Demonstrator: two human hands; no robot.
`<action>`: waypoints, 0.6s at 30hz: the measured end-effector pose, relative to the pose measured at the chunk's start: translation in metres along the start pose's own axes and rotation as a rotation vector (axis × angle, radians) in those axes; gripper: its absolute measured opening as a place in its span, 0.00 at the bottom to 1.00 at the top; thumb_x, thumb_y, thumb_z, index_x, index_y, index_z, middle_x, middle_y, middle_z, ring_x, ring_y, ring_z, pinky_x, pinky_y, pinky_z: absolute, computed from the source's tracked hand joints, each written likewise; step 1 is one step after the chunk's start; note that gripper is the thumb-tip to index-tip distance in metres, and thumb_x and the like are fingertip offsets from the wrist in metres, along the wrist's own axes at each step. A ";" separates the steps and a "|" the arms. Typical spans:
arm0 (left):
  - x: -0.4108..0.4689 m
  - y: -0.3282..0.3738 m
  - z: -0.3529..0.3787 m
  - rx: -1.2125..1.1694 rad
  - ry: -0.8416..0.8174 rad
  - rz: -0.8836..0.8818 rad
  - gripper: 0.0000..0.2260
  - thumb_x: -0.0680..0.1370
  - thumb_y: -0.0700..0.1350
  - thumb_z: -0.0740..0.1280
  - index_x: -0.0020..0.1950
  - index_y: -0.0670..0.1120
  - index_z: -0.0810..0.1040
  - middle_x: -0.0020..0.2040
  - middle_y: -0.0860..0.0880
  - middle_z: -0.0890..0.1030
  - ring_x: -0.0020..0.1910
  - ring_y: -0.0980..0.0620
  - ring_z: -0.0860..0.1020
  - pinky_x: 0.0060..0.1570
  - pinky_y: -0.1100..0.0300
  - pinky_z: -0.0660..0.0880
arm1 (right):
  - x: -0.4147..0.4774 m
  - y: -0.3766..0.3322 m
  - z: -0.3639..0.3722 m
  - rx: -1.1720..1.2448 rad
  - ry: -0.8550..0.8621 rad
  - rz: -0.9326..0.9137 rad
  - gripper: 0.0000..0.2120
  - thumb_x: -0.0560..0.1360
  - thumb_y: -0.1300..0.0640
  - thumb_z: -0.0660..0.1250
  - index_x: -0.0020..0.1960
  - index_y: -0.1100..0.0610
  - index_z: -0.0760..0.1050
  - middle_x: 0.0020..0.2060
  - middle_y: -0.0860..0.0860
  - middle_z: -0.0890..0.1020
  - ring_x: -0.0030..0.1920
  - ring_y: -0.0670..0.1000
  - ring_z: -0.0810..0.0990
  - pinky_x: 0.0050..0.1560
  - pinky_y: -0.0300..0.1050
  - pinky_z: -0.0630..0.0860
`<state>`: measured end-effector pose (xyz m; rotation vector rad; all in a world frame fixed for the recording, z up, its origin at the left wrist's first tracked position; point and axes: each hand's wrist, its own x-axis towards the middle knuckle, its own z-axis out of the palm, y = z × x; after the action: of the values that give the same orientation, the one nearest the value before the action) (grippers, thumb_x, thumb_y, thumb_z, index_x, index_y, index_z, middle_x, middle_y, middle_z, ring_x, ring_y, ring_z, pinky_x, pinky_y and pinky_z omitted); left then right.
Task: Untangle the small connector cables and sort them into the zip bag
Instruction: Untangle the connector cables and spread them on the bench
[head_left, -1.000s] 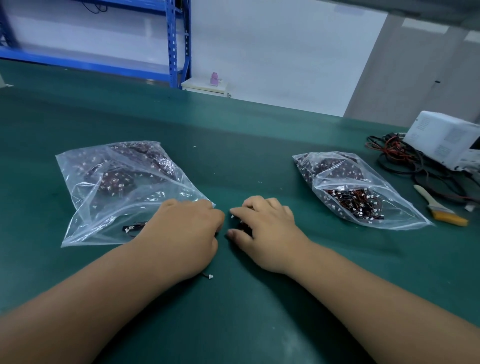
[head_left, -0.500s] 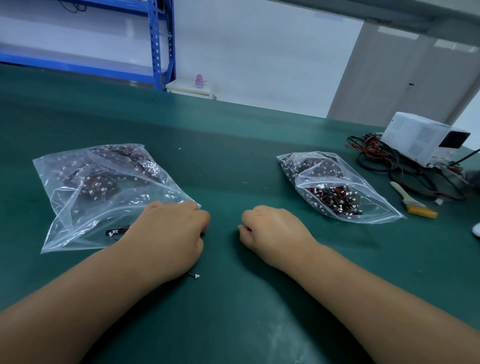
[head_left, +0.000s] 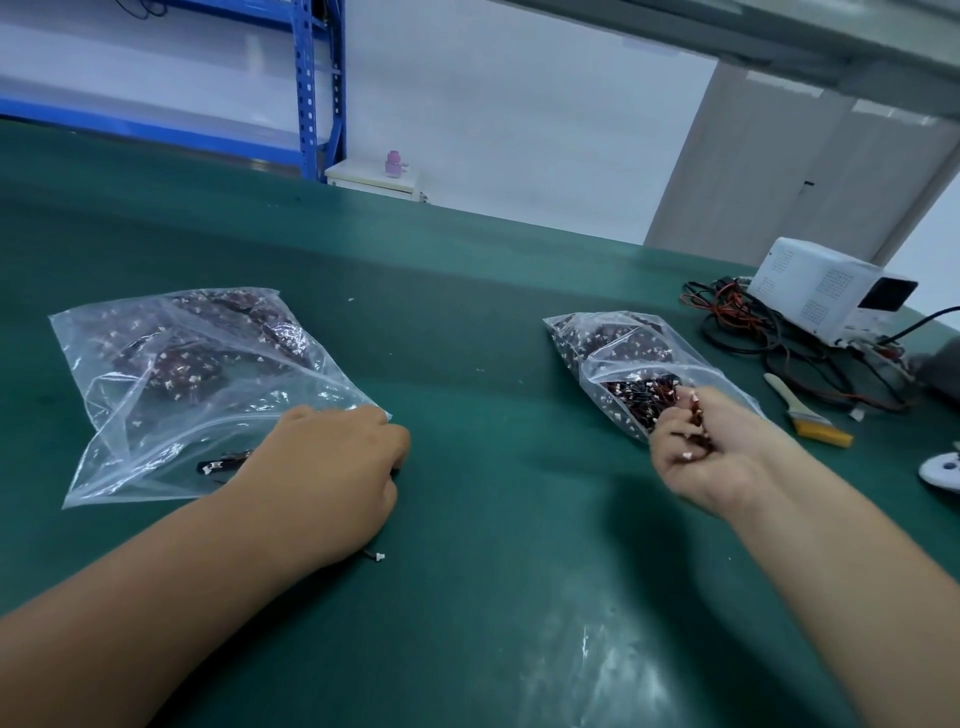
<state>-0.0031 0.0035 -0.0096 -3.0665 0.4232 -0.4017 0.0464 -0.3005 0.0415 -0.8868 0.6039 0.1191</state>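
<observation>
The right hand (head_left: 717, 457) curls round a clump of connector cables (head_left: 691, 415) at the open mouth of the right zip bag (head_left: 613, 343); a brush (head_left: 805, 413) lies near its outer side. A wide stretch of mat (head_left: 509, 395) separates it from the left hand (head_left: 322, 467), which is curled against the near corner of the left zip bag (head_left: 156, 395). Whether that hand grips anything cannot be told. A loose cable end (head_left: 377, 556) pokes out beneath it.

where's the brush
In the head view, the brush lies on the table at far right, just right of the right hand, beside the wires.

no readable text, labels or numbers on anything in view
</observation>
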 end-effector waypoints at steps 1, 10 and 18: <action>0.000 0.001 -0.001 -0.002 -0.004 -0.001 0.07 0.77 0.49 0.55 0.50 0.55 0.72 0.45 0.57 0.70 0.47 0.54 0.74 0.45 0.56 0.61 | 0.002 -0.008 0.000 0.029 0.004 0.059 0.17 0.79 0.60 0.57 0.32 0.51 0.63 0.22 0.45 0.63 0.17 0.42 0.60 0.16 0.33 0.51; -0.003 0.003 -0.012 -0.032 -0.024 0.035 0.06 0.78 0.54 0.56 0.48 0.55 0.71 0.45 0.57 0.71 0.49 0.55 0.74 0.50 0.56 0.67 | 0.029 -0.041 0.030 -0.276 0.214 -0.197 0.14 0.78 0.62 0.53 0.37 0.57 0.71 0.31 0.49 0.72 0.28 0.47 0.67 0.23 0.38 0.62; -0.022 -0.006 -0.036 0.089 -0.310 0.050 0.44 0.54 0.84 0.43 0.58 0.58 0.68 0.53 0.58 0.68 0.59 0.53 0.67 0.52 0.54 0.65 | 0.029 -0.022 0.024 -1.741 0.164 -0.860 0.14 0.79 0.60 0.55 0.39 0.59 0.75 0.34 0.53 0.78 0.38 0.58 0.76 0.35 0.43 0.70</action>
<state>-0.0313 0.0160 0.0203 -2.9513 0.4518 0.0562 0.0884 -0.3010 0.0528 -2.7844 0.0714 -0.2783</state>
